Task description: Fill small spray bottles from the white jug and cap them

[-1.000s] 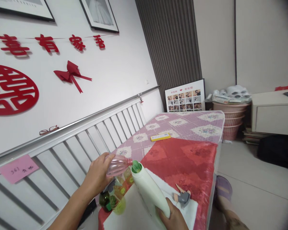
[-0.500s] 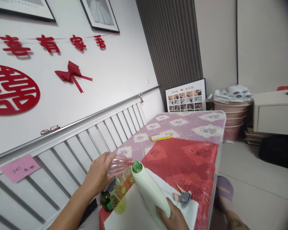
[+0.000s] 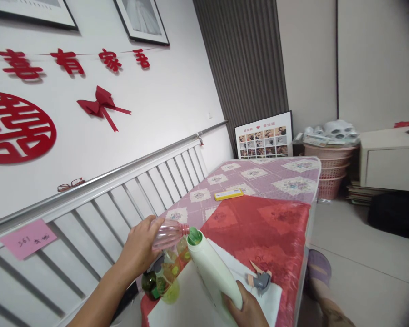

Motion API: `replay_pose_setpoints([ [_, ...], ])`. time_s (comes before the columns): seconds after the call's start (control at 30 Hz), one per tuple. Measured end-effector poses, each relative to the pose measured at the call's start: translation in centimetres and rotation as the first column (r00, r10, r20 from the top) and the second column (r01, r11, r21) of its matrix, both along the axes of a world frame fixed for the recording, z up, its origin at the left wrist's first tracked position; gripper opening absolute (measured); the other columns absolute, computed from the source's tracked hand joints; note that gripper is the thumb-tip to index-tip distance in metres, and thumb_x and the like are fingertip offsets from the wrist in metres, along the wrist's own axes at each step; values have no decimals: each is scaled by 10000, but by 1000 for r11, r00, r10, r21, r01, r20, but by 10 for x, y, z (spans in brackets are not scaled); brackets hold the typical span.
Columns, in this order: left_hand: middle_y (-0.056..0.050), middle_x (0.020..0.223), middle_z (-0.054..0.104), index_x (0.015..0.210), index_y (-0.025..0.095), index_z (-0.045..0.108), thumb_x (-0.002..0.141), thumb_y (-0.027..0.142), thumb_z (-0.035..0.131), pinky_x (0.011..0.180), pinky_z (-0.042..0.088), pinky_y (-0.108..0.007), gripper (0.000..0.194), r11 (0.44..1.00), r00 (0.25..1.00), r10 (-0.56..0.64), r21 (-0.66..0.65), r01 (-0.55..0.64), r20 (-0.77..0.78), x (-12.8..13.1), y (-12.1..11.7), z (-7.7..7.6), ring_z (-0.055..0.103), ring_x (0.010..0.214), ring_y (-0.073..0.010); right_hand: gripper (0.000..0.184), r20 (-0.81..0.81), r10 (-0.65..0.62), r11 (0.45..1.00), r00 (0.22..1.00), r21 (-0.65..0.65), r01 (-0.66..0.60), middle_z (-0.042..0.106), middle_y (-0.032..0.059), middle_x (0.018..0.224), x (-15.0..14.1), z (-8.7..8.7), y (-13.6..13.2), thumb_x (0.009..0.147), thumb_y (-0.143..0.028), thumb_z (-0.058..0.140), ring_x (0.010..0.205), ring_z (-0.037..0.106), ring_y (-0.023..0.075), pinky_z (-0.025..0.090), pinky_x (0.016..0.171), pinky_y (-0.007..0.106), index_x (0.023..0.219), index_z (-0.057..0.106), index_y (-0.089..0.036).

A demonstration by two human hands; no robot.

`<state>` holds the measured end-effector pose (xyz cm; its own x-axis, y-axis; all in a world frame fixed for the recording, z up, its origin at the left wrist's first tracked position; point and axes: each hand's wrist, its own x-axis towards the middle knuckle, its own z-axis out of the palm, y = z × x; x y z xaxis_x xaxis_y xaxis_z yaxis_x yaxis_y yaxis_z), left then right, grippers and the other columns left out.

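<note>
My left hand (image 3: 145, 240) is wrapped round a clear pinkish plastic bottle (image 3: 170, 233), tipped sideways with its mouth pointing right. That mouth meets the rim of a long pale-green bottle (image 3: 211, 268), whose open top shows something green inside. My right hand (image 3: 245, 306) grips the pale-green bottle low on its body and holds it tilted. Below and left of these stand several bottles, among them a yellowish clear bottle (image 3: 170, 290) and a dark green bottle (image 3: 150, 285). A grey spray head (image 3: 261, 280) lies on a white cloth (image 3: 275, 297) at the right.
A red cloth (image 3: 252, 227) covers part of the patterned purple table cover (image 3: 221, 170). A yellow box (image 3: 228, 194) rests farther back. White railings (image 3: 129, 200) run along the left. Stacked pink baskets (image 3: 329, 181) stand behind at right; a person's foot (image 3: 318, 270) is beside the table.
Almost nothing differs. Both hands keep the two bottles in the same place, mouth to mouth.
</note>
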<state>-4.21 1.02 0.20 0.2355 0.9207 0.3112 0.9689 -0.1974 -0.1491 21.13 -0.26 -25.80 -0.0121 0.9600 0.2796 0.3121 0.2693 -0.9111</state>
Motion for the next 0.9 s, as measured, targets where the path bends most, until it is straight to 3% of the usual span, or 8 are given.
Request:
replay_pose_setpoints([
  [0.9, -104, 1441, 445, 1389, 298, 401, 720, 162, 642, 1023, 381, -444, 724, 1000, 999, 19, -5, -19, -30, 0, 0, 0, 469, 1282, -288, 218, -9, 8, 1000, 1000, 1, -8, 765, 52, 751, 2, 2, 0, 780, -382, 529, 718, 724, 239, 555, 662, 292, 836, 662, -219],
])
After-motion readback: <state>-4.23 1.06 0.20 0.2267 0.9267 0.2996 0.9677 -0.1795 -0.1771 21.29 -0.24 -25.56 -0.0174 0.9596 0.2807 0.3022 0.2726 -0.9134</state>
